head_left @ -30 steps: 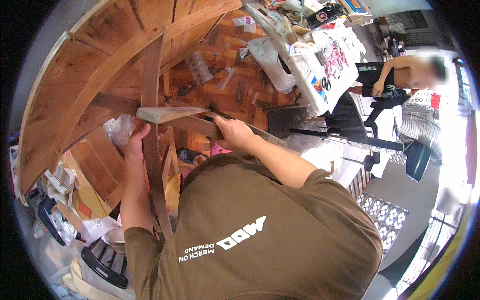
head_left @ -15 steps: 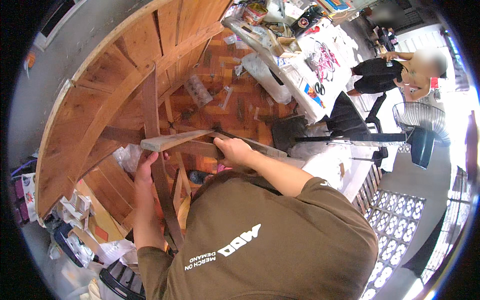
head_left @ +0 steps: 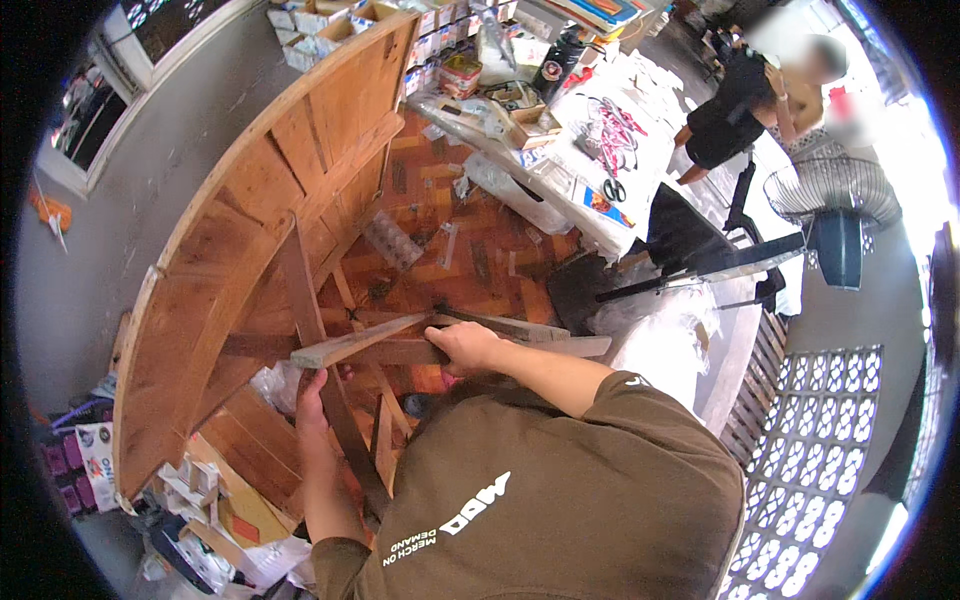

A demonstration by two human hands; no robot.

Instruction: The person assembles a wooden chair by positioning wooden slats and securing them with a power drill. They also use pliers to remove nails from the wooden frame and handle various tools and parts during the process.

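- With the left hand (head_left: 313, 405), clasps the leg (head_left: 357, 440) just under the end of the board (head_left: 350, 344): fingers curled round, thumb up by the board, contact there uncertain.
- With the right hand (head_left: 463, 347), grasps the beam (head_left: 400, 352) from above, well apart from the left.
- Holds board and beam ahead of the torso, to the right of the upended panel (head_left: 225, 270), over the parquet floor (head_left: 480, 280).
- Could pinch the left thumb, from a turn of the board at its crossing with the leg.
- Could roll or tip the panel on its curved rim, through an uneven pull by the two hands.
- Could knock the beam's free end into the chair (head_left: 685, 228), through a wide swing rightward.
- Could lose footing on loose plastic (head_left: 392, 240) underfoot.
- Against half a second ago, keeps both grips in place; shows no clear change between board and leg.
- Now reveals boxes (head_left: 330, 28) beyond the panel and sets the hands lower in view, consistent with a raised head.
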